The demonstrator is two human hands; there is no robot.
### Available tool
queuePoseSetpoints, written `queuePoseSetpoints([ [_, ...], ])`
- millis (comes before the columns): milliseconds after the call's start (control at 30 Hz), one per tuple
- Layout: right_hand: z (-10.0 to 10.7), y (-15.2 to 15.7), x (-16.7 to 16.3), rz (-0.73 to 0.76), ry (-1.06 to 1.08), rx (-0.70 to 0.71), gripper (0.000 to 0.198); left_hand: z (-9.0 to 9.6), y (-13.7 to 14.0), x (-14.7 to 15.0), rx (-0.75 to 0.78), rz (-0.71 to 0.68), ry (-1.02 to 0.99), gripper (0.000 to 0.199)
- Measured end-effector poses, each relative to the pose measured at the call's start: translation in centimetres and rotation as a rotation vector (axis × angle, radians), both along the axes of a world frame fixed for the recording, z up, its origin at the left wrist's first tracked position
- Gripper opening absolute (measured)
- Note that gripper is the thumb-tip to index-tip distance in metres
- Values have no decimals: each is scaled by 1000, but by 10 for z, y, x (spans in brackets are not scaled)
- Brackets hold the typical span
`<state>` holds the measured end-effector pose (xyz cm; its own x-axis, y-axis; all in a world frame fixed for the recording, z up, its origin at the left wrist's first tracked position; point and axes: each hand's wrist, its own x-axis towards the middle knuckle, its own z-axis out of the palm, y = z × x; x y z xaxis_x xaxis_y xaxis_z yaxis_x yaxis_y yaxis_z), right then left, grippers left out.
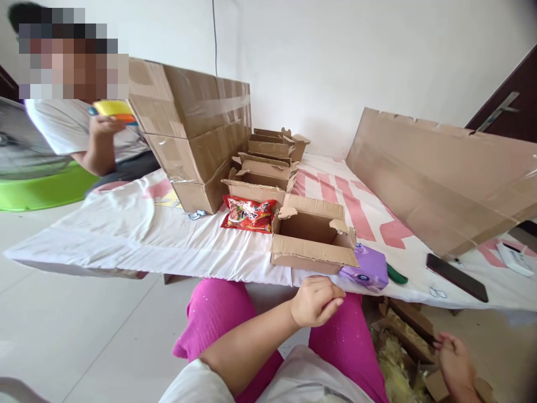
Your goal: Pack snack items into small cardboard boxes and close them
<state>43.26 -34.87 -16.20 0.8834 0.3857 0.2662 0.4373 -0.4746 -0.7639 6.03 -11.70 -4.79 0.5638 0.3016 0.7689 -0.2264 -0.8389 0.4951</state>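
Observation:
My left hand [319, 301] hovers over my lap at the table's front edge, its fingers curled together with nothing visible in them. Just beyond it stands an open cardboard box [314, 252], its inside dark. A red printed food packet [249, 214] lies left of that box, and a purple pack [369, 268] lies to its right. Low on the right, below the tabletop, my right hand [455, 358] has its fingertips pinched at the edge of a cardboard box [411, 336]. Yellowish crumpled plastic [392, 358] lies beside that box.
Large taped cartons [201, 117] rise at the left, with a row of small open boxes [268, 162] beside them. A big cardboard panel [440, 173] stands at the right. A phone [457, 277] and a green object [396, 274] lie near the edge. A person [59, 129] sits far left.

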Motion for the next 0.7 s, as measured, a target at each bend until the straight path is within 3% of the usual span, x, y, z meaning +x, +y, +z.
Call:
queuePoseSetpoints([
  [100, 46, 36, -6, -59, 99, 187, 39, 12, -2, -11, 122, 25, -159, 27],
  [200, 97, 73, -30, 65, 65, 323, 46, 32, -2, -28, 140, 93, -322, 26],
  [333, 144, 112, -75, 345, -29, 267, 52, 62, 1, -51, -38, 261, -632, 18],
  [433, 159, 132, -104, 529, -69, 241, 47, 83, 15, -67, -240, 348, -790, 10],
  [533, 160, 148, -124, 646, -58, 256, 40, 91, 39, -81, -388, 404, -860, 11],
  [633, 152, 164, -138, 736, 3, 288, 38, 82, 64, -89, -555, 471, -840, 18],
  [700, 145, 176, -144, 800, 98, 321, 40, 68, 75, -88, -729, 465, -725, 25],
])
